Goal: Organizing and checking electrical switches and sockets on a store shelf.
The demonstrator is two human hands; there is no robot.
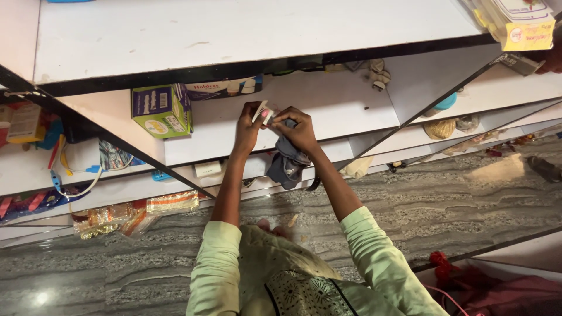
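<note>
Left hand [247,130] fingers pinched shut on small white-and-pink item [263,113], centre of frame, above white shelf [339,105]. Right hand [298,130] fingers curled closed around grey cloth [288,165], touching same item; cloth hangs below hand. Green box [161,110] left of hands on shelf, blue-and-white carton [225,89] behind it. Yellow packet [527,34] upper right. Grey marbled floor [456,205] lower frame.

The person wears a pale green garment with long sleeves [218,266] pushed up to about the elbows, leaving both forearms bare. Over the chest lies a cream cloth panel [304,292] with a dark, dotted ornamental pattern and dark edging.
</note>
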